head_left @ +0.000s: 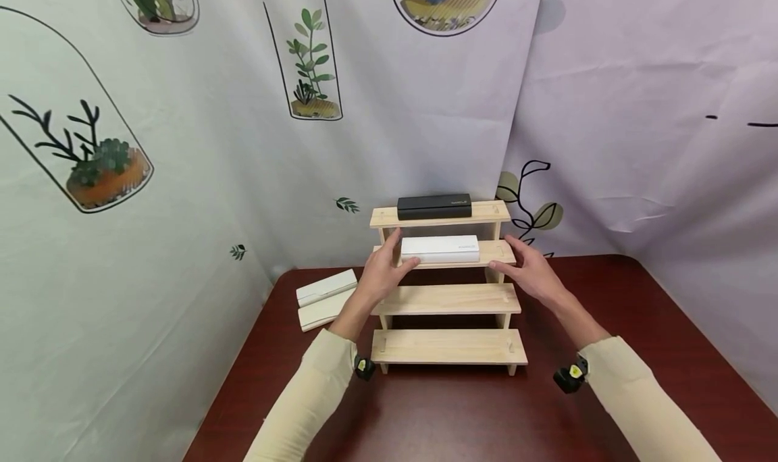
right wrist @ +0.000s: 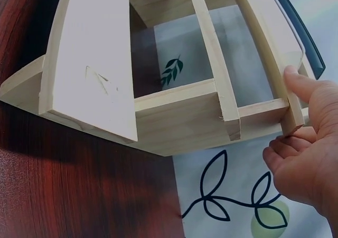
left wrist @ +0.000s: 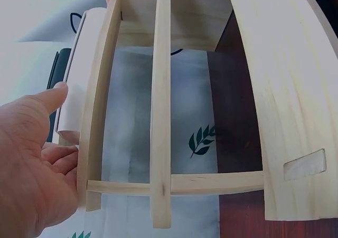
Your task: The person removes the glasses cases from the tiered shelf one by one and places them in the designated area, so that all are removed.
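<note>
One wooden stepped rack (head_left: 448,300) with four shelves is seen on one dark red table (head_left: 462,415). Four flat oblong cases are counted in all: one black case (head_left: 434,207) on the top shelf, one white case (head_left: 440,248) on the second shelf, and two white cases (head_left: 325,298) laid side by side on the table to the left of the rack. Two hands are counted, a left hand (head_left: 381,273) and a right hand (head_left: 530,271), each with one small camera strapped at the wrist.
</note>
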A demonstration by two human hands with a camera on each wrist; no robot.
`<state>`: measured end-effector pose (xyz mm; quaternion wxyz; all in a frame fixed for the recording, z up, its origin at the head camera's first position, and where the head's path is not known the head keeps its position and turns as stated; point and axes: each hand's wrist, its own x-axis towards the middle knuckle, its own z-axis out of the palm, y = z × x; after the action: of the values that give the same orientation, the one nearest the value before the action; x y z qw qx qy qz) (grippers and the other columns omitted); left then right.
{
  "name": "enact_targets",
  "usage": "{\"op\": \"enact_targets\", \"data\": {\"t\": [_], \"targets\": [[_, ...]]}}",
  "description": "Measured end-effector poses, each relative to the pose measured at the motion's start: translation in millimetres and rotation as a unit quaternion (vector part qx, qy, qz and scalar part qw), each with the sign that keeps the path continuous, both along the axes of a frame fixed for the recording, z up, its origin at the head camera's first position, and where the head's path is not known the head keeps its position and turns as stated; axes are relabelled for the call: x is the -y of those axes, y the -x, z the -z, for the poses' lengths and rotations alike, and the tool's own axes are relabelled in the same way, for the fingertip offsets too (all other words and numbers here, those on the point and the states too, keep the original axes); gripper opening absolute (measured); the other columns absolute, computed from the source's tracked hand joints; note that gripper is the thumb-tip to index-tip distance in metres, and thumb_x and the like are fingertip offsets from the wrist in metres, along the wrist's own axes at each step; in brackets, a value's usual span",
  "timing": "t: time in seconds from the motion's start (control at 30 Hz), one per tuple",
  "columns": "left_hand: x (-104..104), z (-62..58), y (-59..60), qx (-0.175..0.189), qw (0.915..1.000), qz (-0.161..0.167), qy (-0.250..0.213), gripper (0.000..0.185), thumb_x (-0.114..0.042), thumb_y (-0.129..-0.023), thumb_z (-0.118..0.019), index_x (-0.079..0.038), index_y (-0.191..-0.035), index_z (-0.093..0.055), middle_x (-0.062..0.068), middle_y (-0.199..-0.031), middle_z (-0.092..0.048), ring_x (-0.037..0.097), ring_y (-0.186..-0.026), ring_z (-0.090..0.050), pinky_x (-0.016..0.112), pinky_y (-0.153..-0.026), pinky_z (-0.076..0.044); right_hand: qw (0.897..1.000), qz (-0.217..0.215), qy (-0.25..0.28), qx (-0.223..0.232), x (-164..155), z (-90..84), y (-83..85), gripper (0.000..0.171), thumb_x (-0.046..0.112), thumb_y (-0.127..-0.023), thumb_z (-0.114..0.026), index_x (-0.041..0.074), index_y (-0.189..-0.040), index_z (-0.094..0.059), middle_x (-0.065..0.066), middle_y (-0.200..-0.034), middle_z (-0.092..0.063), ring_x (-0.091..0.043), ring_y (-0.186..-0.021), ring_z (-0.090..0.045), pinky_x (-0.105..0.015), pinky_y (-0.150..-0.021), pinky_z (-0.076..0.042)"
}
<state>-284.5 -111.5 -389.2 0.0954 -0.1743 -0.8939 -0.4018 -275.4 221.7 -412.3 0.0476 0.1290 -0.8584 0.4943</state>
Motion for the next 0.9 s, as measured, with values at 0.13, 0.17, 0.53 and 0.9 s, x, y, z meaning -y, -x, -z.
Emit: {"op": "enact_targets", "data": {"t": [0.13,0.17,0.53,0.9], "targets": [[-1.5,0.4,2.2,-0.001,1.0,0.001,-0.001,0.087,-0.038,-0.103,-0.073,-0.009,-0.169,-0.026,0.014,-0.168,-0.038,0.031,-0.154,-0.037,0.051,-0.122,-0.035,1.0,0.003,0.0,-0.006,-0.8,0.8,0.4,0.086,0.022,-0.103,-0.074,-0.008,-0.165,-0.022,-0.035,-0.161,-0.038,-0.05,-0.146,-0.043,-0.062,-0.113,-0.043],[-1.8,0.5,2.7,0.0,1.0,0.001,-0.002,0.087,-0.038,-0.103,-0.073,-0.009,-0.169,-0.026,0.013,-0.168,-0.038,0.031,-0.154,-0.037,0.051,-0.122,-0.036,1.0,0.004,0.001,-0.007,-0.8,0.8,0.5,0.086,0.022,-0.103,-0.074,-0.008,-0.165,-0.023,-0.035,-0.161,-0.038,-0.05,-0.146,-0.044,-0.062,-0.113,-0.043],[-3.4,2.4,5.1,-0.006,0.9999,-0.002,0.01,0.081,-0.034,-0.103,-0.074,-0.009,-0.167,-0.032,0.012,-0.167,-0.042,0.031,-0.152,-0.041,0.052,-0.12,-0.039,1.0,0.014,0.001,-0.006,-0.4,2.1,2.2,0.085,0.024,-0.102,-0.076,-0.006,-0.165,-0.027,-0.033,-0.161,-0.04,-0.048,-0.146,-0.044,-0.061,-0.113,-0.043],[-5.0,2.2,6.0,-0.013,0.9997,-0.012,0.014,0.077,-0.032,-0.101,-0.076,-0.009,-0.164,-0.039,0.009,-0.163,-0.047,0.03,-0.149,-0.045,0.052,-0.12,-0.039,1.0,0.013,0.004,-0.01,-0.7,2.6,2.4,0.085,0.022,-0.102,-0.076,-0.007,-0.165,-0.026,-0.033,-0.161,-0.039,-0.049,-0.146,-0.044,-0.061,-0.113,-0.043]]}}
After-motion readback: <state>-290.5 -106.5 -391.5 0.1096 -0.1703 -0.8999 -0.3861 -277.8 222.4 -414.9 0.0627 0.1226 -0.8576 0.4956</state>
